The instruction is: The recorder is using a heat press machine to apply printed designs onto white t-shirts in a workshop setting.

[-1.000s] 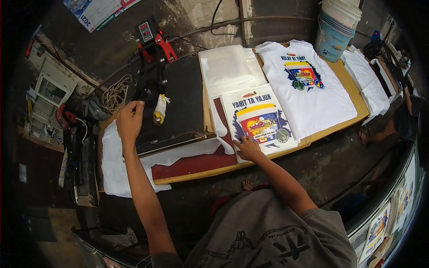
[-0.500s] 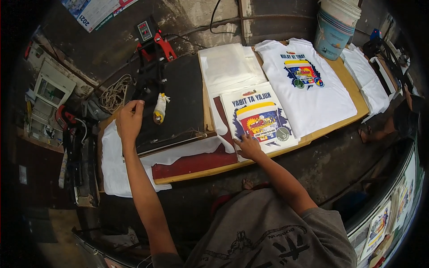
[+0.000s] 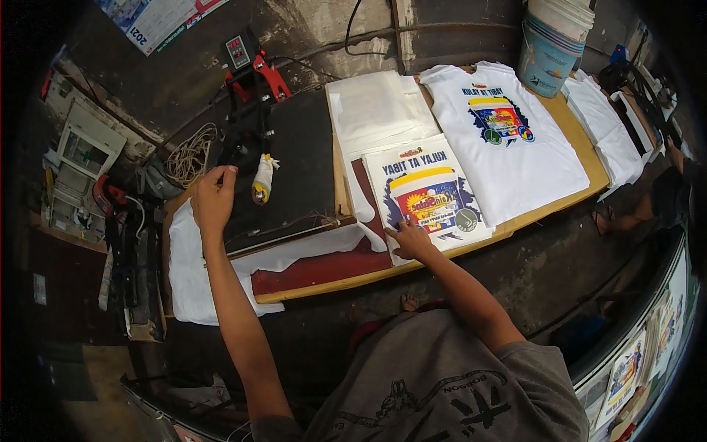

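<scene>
My right hand [image 3: 411, 241] lies on a stack of printed transfer sheets [image 3: 434, 166], its fingers apart and touching the top sheet. That sheet carries a mirrored, colourful paint-pail design. My left hand [image 3: 214, 199] is by the left side of a heat press [image 3: 298, 162] with a black top plate. Its fingers are curled in, and whatever they may hold is hidden. Close to its right is the press handle [image 3: 263, 179], wrapped in white and yellow. White cloth [image 3: 190, 258] shows below the press at the left, partly behind my left forearm.
A white shirt [image 3: 541, 173] bearing the same design lies right of the sheets. Plain whitish sheets [image 3: 375, 110] are behind them. Stacked pails [image 3: 551, 55] and folded white shirts [image 3: 604, 140] occupy the table's right end. Another person's leg [image 3: 626, 215] shows beyond. Coiled rope [image 3: 190, 155] lies left.
Both hands stay where they were. Only a very slight shift of the whole view shows.
</scene>
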### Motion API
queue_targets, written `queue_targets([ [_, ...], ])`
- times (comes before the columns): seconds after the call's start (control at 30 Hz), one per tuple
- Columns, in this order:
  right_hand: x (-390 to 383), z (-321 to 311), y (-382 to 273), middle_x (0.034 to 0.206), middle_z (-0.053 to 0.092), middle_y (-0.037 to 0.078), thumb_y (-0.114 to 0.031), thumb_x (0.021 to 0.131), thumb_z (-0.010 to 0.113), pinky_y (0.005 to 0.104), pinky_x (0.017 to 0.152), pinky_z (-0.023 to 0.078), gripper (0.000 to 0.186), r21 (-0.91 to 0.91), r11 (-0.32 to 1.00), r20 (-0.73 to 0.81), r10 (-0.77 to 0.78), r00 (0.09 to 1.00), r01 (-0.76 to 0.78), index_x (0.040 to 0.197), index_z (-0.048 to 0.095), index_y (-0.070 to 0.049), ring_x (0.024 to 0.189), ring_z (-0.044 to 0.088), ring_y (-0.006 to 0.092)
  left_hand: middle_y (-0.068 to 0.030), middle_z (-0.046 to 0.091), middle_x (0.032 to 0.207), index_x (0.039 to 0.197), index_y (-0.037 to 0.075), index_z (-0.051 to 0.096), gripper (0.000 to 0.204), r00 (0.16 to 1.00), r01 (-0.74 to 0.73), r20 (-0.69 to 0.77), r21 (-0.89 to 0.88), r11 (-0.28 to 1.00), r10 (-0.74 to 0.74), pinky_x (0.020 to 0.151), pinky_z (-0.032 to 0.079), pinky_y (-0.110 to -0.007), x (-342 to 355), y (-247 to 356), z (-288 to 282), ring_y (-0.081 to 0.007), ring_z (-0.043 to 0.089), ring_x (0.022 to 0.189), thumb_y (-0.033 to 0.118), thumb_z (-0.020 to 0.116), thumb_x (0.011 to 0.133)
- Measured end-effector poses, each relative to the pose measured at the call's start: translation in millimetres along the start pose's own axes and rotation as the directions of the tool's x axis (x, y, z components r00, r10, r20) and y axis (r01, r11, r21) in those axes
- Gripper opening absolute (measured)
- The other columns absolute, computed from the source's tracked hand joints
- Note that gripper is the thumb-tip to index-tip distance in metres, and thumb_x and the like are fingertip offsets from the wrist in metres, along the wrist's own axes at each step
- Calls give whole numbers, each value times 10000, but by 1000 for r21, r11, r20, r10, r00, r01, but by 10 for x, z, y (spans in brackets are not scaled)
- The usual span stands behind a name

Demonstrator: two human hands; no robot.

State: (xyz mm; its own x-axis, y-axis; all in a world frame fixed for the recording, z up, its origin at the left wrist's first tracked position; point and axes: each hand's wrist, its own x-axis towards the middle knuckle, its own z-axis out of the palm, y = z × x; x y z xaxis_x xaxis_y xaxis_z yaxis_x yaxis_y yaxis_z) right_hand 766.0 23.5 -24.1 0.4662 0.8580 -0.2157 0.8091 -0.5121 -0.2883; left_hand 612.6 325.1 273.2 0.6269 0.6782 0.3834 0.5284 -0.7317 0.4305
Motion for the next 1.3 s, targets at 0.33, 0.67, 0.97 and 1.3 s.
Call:
queue_targets([
  [0.33,16,-15,28,1308,459,230,-350,641,796,485,902,502,810,3,1000,34,-17,999,17,1369,449,-273,1239,430,457,-129,681,830,952,93,716,308,1000,15,4,20,1000,-15,701,465,-381,9,-27,4,-307,642,776,360,595,856],
  [0.67,9,-110,-30,1345,422,193,-374,603,838,475,922,496,920,-53,999,128,6,992,0,1406,398,-288,1268,400,448,-143,682,865,961,101,714,303,999,41,7,15,999,-41,726,467,-381,2,4,-9,-320,639,792,358,593,855],
  [0.97,23,-86,10,1339,416,210,-365,570,854,481,923,492,954,-58,998,130,-15,991,23,1405,400,-285,1257,405,455,-153,683,882,966,81,710,312,1000,9,-17,0,1000,-9,723,468,-385,13,-40,18,-327,643,804,350,599,854],
  [1.3,3,-117,-22,1360,398,219,-431,588,844,495,942,478,944,-37,999,161,-11,987,17,1407,406,-265,1281,377,457,-163,671,802,943,80,715,295,999,-1,-38,9,1000,2,679,468,-389,-2,-56,9,-333,642,747,338,607,849],
])
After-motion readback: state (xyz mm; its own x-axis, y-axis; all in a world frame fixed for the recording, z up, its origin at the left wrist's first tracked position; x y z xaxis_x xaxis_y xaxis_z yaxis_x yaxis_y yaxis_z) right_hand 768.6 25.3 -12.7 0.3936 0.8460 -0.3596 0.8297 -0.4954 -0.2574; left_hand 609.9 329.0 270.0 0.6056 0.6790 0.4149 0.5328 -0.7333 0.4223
